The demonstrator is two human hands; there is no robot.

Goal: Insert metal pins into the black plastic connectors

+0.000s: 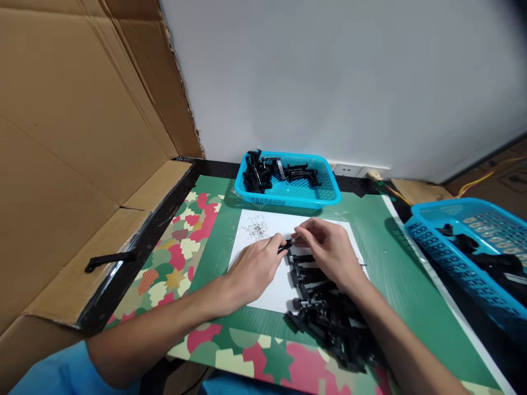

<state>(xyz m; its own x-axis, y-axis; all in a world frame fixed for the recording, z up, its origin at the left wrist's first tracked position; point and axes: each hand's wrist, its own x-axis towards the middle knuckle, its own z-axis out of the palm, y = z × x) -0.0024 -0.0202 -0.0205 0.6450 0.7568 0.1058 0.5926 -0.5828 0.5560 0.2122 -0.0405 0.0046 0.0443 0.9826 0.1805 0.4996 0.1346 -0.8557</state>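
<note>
Over the white sheet [260,296], my left hand [257,266] is closed on a small black plastic part [285,247]. My right hand [331,249] is pinched shut right beside that part. Something thin and light may be between its fingertips, too small to make out. Below the right hand, several long black plastic parts [307,274] lie side by side in a row. They run into a heap of similar black parts [335,329] near the right forearm. A tangle of fine thin wire pieces [257,227] sits on the sheet, beyond my left hand.
A blue basket [288,201] with black parts stands at the back by the wall. Another blue basket [448,263] holds black items at the right. Cardboard [74,137] walls the left side, with one black part [110,259] on its flap. A green patterned mat [395,263] covers the table.
</note>
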